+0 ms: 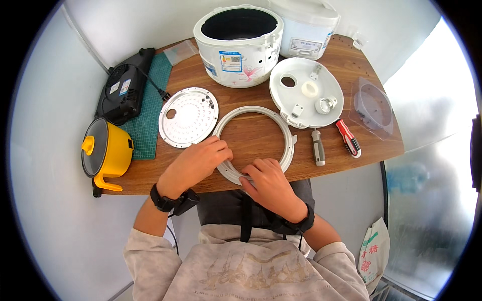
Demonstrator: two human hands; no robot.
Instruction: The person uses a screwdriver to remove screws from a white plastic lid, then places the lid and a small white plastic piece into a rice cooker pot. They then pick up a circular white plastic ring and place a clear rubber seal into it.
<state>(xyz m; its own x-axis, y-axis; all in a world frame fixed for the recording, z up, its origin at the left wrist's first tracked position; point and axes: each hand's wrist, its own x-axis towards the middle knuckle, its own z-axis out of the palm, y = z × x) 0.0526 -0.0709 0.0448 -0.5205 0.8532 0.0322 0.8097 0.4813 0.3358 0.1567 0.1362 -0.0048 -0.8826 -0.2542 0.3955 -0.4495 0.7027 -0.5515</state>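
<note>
A white plastic ring (288, 145) lies flat at the table's near edge, its centre open to the wood. My left hand (198, 161) is closed on the ring's left side, fingers curled over the band. At the near rim my right hand (269, 183) grips the same ring, with fingertips inside it and the thumb toward the table edge. Just beyond my left hand is a round silver perforated plate (187, 125) with one larger hole. A white round lid shell (291, 99) rests past the ring, to the right, its inner side up.
A rice cooker body (238, 65) stands open at the back beside another cooker (307, 30). Two screwdrivers, grey-handled (318, 150) and red-handled (347, 138), lie right, near a clear plastic tray (372, 106). Left are a yellow pot (116, 150), a black device (125, 90) and a green mat (145, 143).
</note>
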